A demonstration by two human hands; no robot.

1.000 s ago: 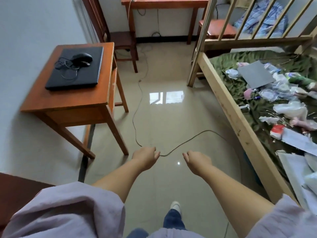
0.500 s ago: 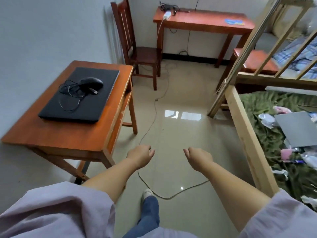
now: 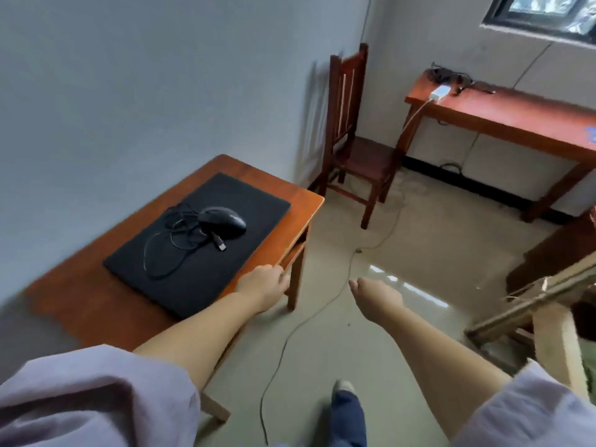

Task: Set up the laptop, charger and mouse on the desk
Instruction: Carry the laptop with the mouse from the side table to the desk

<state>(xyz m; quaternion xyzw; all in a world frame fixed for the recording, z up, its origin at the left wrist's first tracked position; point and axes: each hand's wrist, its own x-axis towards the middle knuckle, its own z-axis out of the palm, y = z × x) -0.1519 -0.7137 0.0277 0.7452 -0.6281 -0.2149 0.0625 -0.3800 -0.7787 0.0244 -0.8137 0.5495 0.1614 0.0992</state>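
Observation:
A closed black laptop (image 3: 206,253) lies on a small wooden table (image 3: 80,304) at the left. On its lid rests a black wired mouse (image 3: 223,221) with its cable loosely coiled beside it. A white charger (image 3: 440,91) sits on the long red-brown desk (image 3: 516,116) at the back right, beside a bundle of black cables; its cord (image 3: 322,304) trails down and across the floor. My left hand (image 3: 263,285) hovers at the small table's right edge, near the laptop's near corner, fingers curled and holding nothing. My right hand (image 3: 377,296) hangs over the floor, loosely closed.
A wooden chair (image 3: 354,150) stands against the wall between the small table and the desk. A wooden bed frame (image 3: 548,304) juts in at the right. The cord crosses the tiled floor ahead of my foot (image 3: 343,387).
I have stepped forward and the view has lifted; the small table and laptop are now much closer. My left hand has reached the table's edge. Both hands remain curled and hold nothing.

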